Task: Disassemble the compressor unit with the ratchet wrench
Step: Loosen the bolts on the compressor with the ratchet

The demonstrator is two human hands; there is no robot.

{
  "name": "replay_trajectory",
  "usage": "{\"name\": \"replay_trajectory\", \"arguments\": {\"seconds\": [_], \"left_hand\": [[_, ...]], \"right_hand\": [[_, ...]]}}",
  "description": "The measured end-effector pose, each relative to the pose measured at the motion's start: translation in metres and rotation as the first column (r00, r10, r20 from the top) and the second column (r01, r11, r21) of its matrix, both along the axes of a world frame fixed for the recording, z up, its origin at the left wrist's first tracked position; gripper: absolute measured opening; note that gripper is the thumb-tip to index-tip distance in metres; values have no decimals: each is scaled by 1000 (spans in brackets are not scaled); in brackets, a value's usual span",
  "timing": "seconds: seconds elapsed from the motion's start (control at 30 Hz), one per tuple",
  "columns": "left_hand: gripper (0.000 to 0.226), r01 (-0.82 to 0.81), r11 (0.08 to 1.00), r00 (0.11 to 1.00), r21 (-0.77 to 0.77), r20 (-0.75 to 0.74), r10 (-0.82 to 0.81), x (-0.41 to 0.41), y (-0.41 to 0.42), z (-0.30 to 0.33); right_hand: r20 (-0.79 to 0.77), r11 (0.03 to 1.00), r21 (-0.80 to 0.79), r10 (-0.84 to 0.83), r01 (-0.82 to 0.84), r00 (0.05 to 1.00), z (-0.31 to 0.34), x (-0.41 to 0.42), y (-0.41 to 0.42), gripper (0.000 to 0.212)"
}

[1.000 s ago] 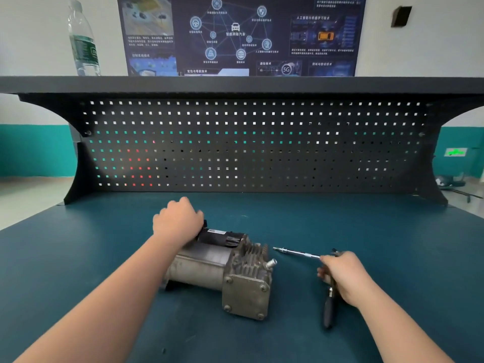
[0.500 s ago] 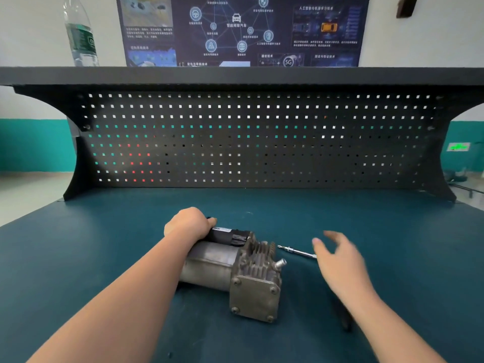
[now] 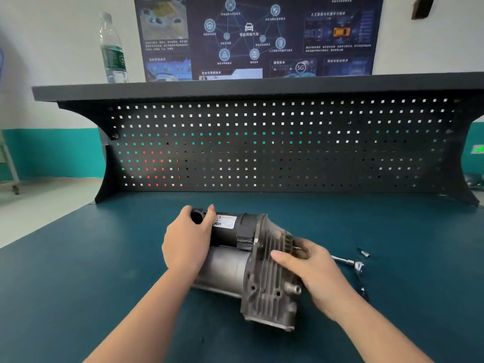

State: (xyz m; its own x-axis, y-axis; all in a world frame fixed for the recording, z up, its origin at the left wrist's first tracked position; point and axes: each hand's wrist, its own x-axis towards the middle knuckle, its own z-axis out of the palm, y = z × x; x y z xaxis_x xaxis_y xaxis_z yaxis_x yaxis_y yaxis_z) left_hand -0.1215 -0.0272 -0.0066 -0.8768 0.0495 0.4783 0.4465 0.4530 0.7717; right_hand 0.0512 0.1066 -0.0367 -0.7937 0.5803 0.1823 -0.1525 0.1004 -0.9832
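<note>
Compressor unit [image 3: 243, 268] lies on the teal workbench [image 3: 78, 284], gripped by both hands: left hand [image 3: 187, 242] curls round its black end, right hand [image 3: 311, 268] clasps the finned head. Ratchet wrench [image 3: 348, 263] lies just right, untouched.

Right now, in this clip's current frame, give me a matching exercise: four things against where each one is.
Things:
1. left hand
2. right hand
3. ratchet wrench
4. water bottle

Places:
A. on the shelf above the pegboard
B. lying on the bench mat, right of the compressor
C. on the compressor's finned end
D. round the compressor's black motor end

Pairs: 1-D, 2-C, 3-B, 4-A
</note>
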Motion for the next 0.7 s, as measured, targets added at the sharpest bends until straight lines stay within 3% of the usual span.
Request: {"name": "replay_trajectory", "arguments": {"seconds": [0.1, 0.2, 0.3, 0.37, 0.5, 0.6, 0.7], "left_hand": [[21, 23, 943, 1000, 333, -23, -16, 19, -11, -16], [20, 124, 789, 990, 602, -24, -137, 30, -14, -35], [38, 246, 721, 945, 648, 6, -328, 25, -14, -42], [31, 300, 661, 895, 688, 38, -445, 17, -15, -40], [32, 177, 418, 710, 891, 178, -681, -2, -25, -24], [42, 181, 412, 570, 893, 246, -784, -9, -29, -20], [39, 283, 439, 561, 853, 224, -797, -8, -30, -21]], "right_hand": [[34, 969, 248, -6, -2, 999, 2, 10, -2, 53], [27, 912, 411, -33, 19, 999, 3, 15, -4, 63], [15, 866, 498, -58, 43, 998, 6, 17, 0, 63], [35, 840, 541, -79, 47, 996, 9, 18, 3, 64], [59, 789, 613, -104, 46, 993, 13, 22, 6, 64], [68, 751, 660, -106, 34, 992, 9, 26, 2, 65], [63, 708, 705, -107, 32, 992, 7, 29, -2, 68]]}}
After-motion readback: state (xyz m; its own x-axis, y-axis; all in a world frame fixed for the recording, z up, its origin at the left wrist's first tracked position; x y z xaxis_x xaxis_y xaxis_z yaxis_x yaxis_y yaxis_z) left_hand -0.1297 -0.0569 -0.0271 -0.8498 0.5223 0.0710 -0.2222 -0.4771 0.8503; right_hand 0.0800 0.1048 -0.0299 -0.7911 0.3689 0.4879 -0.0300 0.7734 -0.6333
